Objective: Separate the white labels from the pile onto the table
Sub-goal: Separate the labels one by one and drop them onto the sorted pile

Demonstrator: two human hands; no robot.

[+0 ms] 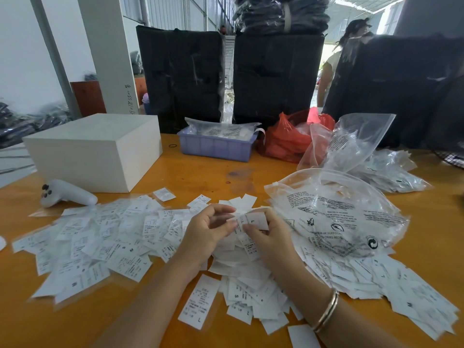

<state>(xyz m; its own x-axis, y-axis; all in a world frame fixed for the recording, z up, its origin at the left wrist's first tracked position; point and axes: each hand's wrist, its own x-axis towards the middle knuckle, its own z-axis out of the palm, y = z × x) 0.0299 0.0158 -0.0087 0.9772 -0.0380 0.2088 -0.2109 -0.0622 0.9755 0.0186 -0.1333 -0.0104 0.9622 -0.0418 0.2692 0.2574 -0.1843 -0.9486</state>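
A wide pile of white labels (100,237) covers the orange table (200,172), spreading from the left to the right front. Both hands meet above the middle of the pile. My right hand (266,237) pinches a small bunch of white labels (256,221), the top one marked L. My left hand (208,229) has its fingers curled at the left edge of that same bunch, fingertips touching it. More labels (251,297) lie heaped under and in front of the hands.
A clear printed plastic bag (339,217) lies right of the hands, more bags (391,172) behind it. A white box (100,149) and a white controller (65,193) sit at left. A purple tray (216,145) and a red bag (286,139) stand behind.
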